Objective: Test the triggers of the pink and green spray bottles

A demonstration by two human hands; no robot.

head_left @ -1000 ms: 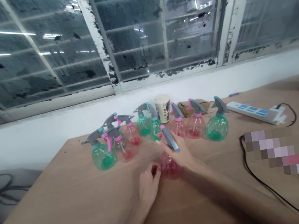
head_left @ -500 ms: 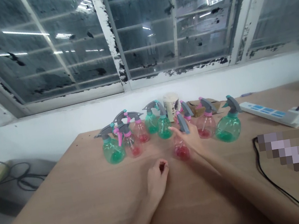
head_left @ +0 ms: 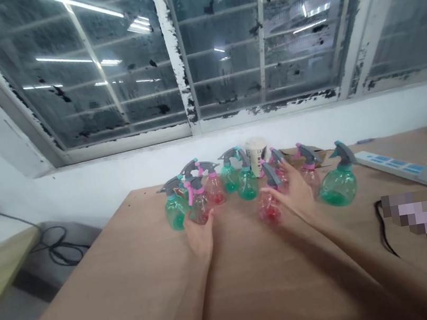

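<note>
My left hand (head_left: 200,234) curls round the lower body of a clear pink spray bottle (head_left: 201,200), thumb on its right side and fingers on its left; the base is hidden. My right hand (head_left: 297,193) is beside another pink spray bottle (head_left: 269,208), fingers spread and thumb across near its neck; it partly covers a pink bottle behind (head_left: 281,175). Green spray bottles (head_left: 176,213) (head_left: 247,184) (head_left: 338,187) and further pink ones (head_left: 214,189) (head_left: 312,177) stand upright around them. Each has a grey trigger head, and coloured liquid shows low in several.
A printed paper cup (head_left: 257,156) and a piece of cardboard (head_left: 319,157) are behind the bottles. To the right lie a white power strip (head_left: 394,165) and a black cable (head_left: 384,230). The table (head_left: 135,278) meets a white wall below a barred window.
My left hand has moved forward and left from the bare tabletop to a pink bottle, its fingers parting round it. My right hand has opened and shifted right of its bottle's head. The view has turned slightly left.
</note>
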